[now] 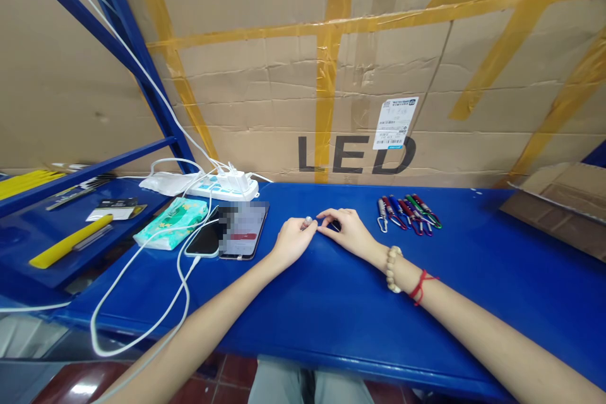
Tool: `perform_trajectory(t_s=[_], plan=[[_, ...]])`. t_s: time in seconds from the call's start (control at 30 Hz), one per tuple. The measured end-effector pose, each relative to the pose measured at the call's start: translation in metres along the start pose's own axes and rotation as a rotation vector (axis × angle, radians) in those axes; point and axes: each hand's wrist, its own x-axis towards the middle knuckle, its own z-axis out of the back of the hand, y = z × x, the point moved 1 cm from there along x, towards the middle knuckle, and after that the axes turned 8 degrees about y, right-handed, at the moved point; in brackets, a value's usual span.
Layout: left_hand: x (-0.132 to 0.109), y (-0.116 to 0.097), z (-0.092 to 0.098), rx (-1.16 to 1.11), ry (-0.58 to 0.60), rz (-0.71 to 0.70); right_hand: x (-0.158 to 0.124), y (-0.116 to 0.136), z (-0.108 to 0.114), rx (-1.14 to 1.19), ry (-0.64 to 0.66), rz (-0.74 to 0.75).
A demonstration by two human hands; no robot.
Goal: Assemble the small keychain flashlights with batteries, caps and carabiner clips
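Observation:
My left hand [294, 243] is closed around a small object with a silver end [307, 221]; the rest of it is hidden by the fingers. Close beside it, my right hand [353, 233] has its thumb and forefinger brought together at the left fingertips. Something dark [336, 225] shows inside the curl of the right fingers, too small to make out. To the right on the blue table [303, 309] lies a row of several small coloured metal keychain flashlights [409, 214] with carabiner clips.
Left of my hands lie two phones [203, 241] [250, 233], a green tissue pack [173, 221] and a white power strip [222, 187] with looping cables. A yellow stick [71, 241] lies farther left. Cardboard [265, 88] stands behind; an open box [558, 208] sits at right.

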Motion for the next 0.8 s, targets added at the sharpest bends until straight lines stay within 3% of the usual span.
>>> perform_trajectory(t_s=[0.8], plan=[[-0.0006,-0.001,0.0007,0.012,0.0,0.005,-0.0014,0.0053,0.0013,-0.041,0.009,-0.018]])
